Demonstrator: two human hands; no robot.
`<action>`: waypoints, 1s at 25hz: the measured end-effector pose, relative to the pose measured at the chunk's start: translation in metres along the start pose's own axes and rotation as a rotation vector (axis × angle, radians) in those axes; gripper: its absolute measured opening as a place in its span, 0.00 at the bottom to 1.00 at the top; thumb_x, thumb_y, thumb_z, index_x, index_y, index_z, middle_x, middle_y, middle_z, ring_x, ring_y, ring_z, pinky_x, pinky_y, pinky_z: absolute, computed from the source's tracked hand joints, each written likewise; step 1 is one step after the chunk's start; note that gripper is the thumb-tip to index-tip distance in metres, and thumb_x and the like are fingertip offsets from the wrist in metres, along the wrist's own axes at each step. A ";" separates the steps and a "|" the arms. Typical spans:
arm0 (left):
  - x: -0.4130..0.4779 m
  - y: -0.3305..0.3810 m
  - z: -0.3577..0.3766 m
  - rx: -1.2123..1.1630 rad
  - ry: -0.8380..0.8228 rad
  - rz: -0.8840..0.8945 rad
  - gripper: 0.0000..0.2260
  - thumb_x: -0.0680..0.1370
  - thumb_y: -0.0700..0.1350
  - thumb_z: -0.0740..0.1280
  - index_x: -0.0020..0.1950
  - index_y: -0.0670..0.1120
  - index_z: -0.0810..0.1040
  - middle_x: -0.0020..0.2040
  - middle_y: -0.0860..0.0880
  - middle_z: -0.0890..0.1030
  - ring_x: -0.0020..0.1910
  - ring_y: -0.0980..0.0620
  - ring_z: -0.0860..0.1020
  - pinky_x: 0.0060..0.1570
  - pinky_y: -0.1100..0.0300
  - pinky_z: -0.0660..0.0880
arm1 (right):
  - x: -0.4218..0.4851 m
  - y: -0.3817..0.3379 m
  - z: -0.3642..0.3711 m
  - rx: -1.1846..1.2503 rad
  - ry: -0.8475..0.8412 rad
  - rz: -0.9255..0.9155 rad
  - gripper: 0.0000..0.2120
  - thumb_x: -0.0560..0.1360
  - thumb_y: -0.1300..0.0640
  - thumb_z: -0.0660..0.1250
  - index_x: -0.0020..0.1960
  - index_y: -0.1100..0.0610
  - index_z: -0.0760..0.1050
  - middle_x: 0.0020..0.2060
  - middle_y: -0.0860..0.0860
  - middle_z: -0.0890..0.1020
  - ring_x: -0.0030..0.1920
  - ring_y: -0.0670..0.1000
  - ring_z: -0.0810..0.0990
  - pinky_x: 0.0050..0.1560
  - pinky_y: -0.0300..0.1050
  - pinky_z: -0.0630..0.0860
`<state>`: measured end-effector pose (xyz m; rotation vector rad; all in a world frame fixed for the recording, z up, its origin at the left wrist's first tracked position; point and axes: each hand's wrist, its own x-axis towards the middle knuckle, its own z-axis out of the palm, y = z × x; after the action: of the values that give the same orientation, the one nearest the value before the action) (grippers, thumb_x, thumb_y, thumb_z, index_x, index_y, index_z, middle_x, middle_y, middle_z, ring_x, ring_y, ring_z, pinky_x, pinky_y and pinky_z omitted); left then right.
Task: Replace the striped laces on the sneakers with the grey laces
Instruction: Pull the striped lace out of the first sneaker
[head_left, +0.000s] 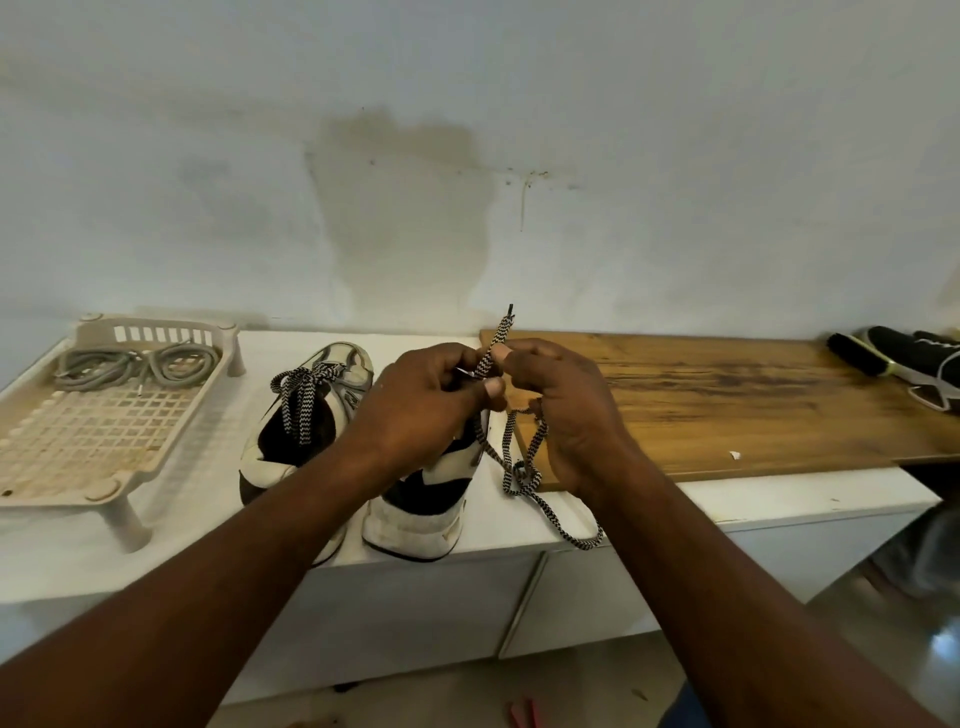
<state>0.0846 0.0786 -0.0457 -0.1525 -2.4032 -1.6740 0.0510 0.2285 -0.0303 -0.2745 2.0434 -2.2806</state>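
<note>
I find both hands raised over the middle of the tabletop (779, 501), above the right-hand sneaker (421, 512), which stands heel toward the front edge. The left hand (431, 395) pinches the striped lace (491, 358) between thumb and fingers, and the right hand (561, 410) grips the same lace just beside it. The lace's tipped end stands up above the knuckles, and the rest trails in loose loops over the near left corner of the wooden board (727, 400) and on to the tabletop's front edge. The hands hide this sneaker's eyelets, so I cannot tell whether any of the lace is still threaded; by the length lying free, I judge most of it is out. The left-hand sneaker (306, 415), just beside the first, is fully laced, with its tied striped lace (304, 387) in a bow. The grey laces (135, 364) lie coiled at the back of the beige tray (67, 441) at the left end of the tabletop, apparently untouched. A brush (857, 356) lies at the far right end. My assessment is that the task is at an early stage: one lace is nearly removed, one is not started, and no grey lace is fitted
</note>
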 end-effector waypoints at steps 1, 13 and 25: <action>-0.002 0.002 -0.001 -0.033 0.011 -0.005 0.05 0.80 0.50 0.70 0.51 0.51 0.84 0.43 0.53 0.88 0.48 0.40 0.85 0.57 0.42 0.80 | -0.003 -0.001 0.001 0.013 0.019 -0.005 0.05 0.78 0.63 0.70 0.49 0.66 0.83 0.40 0.55 0.85 0.37 0.45 0.83 0.33 0.34 0.77; -0.006 0.011 -0.012 0.060 0.050 0.006 0.05 0.79 0.49 0.72 0.44 0.53 0.85 0.38 0.53 0.85 0.35 0.55 0.82 0.39 0.55 0.79 | -0.014 0.020 -0.053 -0.812 0.350 -0.199 0.17 0.75 0.43 0.74 0.60 0.46 0.75 0.61 0.43 0.78 0.59 0.43 0.76 0.57 0.47 0.75; 0.004 0.007 0.008 0.307 0.034 0.012 0.06 0.77 0.55 0.74 0.43 0.53 0.85 0.34 0.52 0.85 0.30 0.58 0.81 0.33 0.62 0.78 | 0.002 0.007 -0.047 -0.610 -0.266 -0.077 0.10 0.83 0.51 0.67 0.49 0.53 0.84 0.32 0.51 0.84 0.34 0.48 0.82 0.46 0.56 0.83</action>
<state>0.0812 0.0880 -0.0413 -0.0885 -2.5888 -1.2699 0.0402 0.2732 -0.0416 -0.6537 2.5416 -1.4828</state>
